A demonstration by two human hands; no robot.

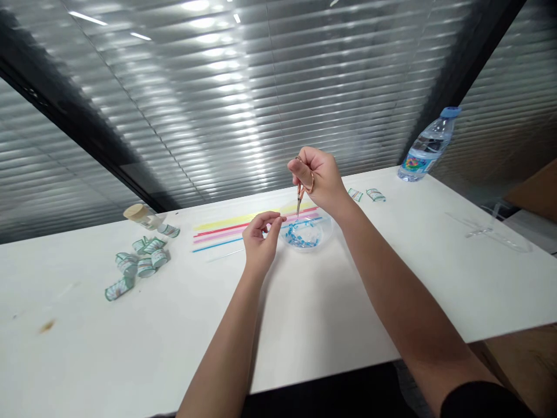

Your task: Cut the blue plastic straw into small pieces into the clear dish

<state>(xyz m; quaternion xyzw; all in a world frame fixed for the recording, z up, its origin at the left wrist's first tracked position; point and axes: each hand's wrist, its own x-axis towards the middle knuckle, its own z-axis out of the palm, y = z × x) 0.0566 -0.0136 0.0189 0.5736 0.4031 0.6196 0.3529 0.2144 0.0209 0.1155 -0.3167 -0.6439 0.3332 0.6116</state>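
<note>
Small scissors (299,200) with copper-coloured handles hang from my right hand (319,174), whose fingers are closed round the loops. Their blades point down over a clear bowl (308,248). Inside the bowl lie many short blue pieces (300,237). At the bowl's left rim my left hand (262,239) is closed in a pinch, thumb against forefinger, just left of the scissor tips. What it pinches is too small to make out. Behind and left of the bowl lie long thin sticks or straws: yellow (221,222), red (217,230), pink (221,236) and blue (217,245).
Several crumpled green-and-white wrappers (145,267) lie at the left beside a jar with a wooden lid (138,212). Two similar wrappers (375,195) sit back right. A water bottle (426,148) stands at the far right corner, with clear plastic items (491,232) nearer. Blinds (243,104) rise behind the table.
</note>
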